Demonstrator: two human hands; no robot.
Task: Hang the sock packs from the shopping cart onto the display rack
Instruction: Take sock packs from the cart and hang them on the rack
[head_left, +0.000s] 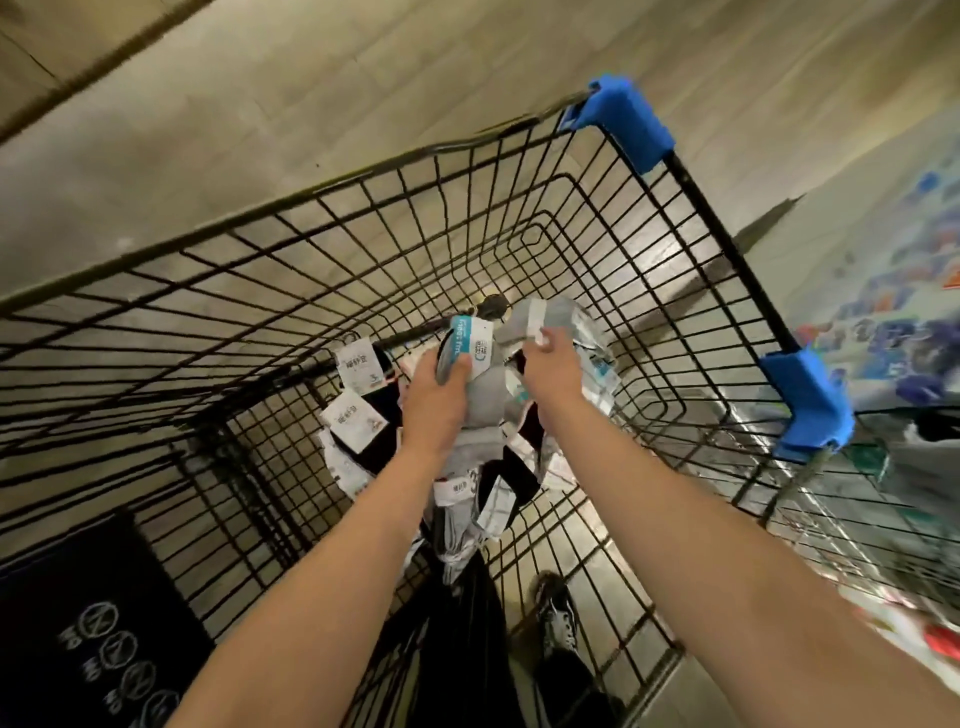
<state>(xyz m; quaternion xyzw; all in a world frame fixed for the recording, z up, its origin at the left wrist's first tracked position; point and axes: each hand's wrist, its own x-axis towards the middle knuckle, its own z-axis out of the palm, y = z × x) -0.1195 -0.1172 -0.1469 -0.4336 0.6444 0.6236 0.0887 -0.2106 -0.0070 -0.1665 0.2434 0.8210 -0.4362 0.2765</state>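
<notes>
Both my arms reach down into a black wire shopping cart (519, 218). My left hand (436, 400) grips a grey sock pack (475, 353) with a teal and white label. My right hand (553, 364) pinches the white band of another grey sock pack (550, 314) a little farther in. Under the hands, several more sock packs (358, 415), black, grey and white with white labels, lie heaped on the cart's bottom. The display rack is not clearly in view.
The cart has blue plastic corner guards (631, 122) on its right rim. A second wire basket (893, 493) holding goods stands at the right. Colourful blurred goods (898, 322) fill the far right. A dark printed mat (98, 634) lies at the lower left. My shoe (558, 616) shows through the cart's mesh.
</notes>
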